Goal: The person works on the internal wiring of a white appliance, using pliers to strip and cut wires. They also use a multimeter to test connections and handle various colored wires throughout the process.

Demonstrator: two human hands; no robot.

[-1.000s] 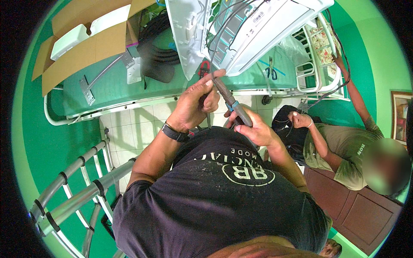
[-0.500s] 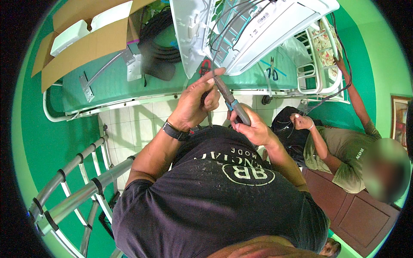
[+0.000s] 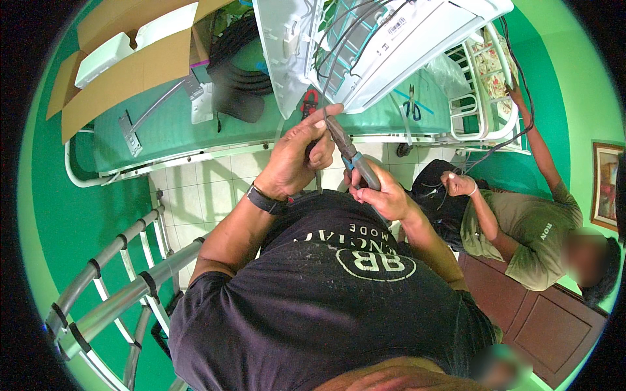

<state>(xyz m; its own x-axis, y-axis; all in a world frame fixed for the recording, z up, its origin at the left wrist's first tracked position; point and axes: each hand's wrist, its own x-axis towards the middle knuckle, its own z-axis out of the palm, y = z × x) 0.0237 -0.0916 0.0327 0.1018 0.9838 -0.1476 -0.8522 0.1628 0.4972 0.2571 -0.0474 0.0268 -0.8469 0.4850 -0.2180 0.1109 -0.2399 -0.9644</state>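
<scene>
My left hand (image 3: pixel 291 159), with a dark band on the wrist, pinches a thin dark cable (image 3: pixel 324 91) that runs down from an opened white casing (image 3: pixel 417 49). Its index finger points along the cable. A dark length hangs below its fingers; whether this is the same cable I cannot tell. My right hand (image 3: pixel 386 194) is wrapped round the grey-and-blue handles of pliers (image 3: pixel 343 140). The plier jaws lie at the cable beside my left fingertips; whether they bite it is too small to see. A red tool (image 3: pixel 309 101) lies just beyond my left hand.
A green-covered bed (image 3: pixel 169 137) carries an open cardboard box (image 3: pixel 98 101), a metal bracket (image 3: pixel 130 133), coiled black hose (image 3: pixel 241 85) and scissors (image 3: pixel 411 107). A metal ladder (image 3: pixel 107 309) stands at the left. At the right, a co-worker (image 3: pixel 521 225) holds thin cables; another person shows at lower right.
My hands and the pliers stay nearly in place. The co-worker's head has turned and shifted slightly, and the person at lower right shows more.
</scene>
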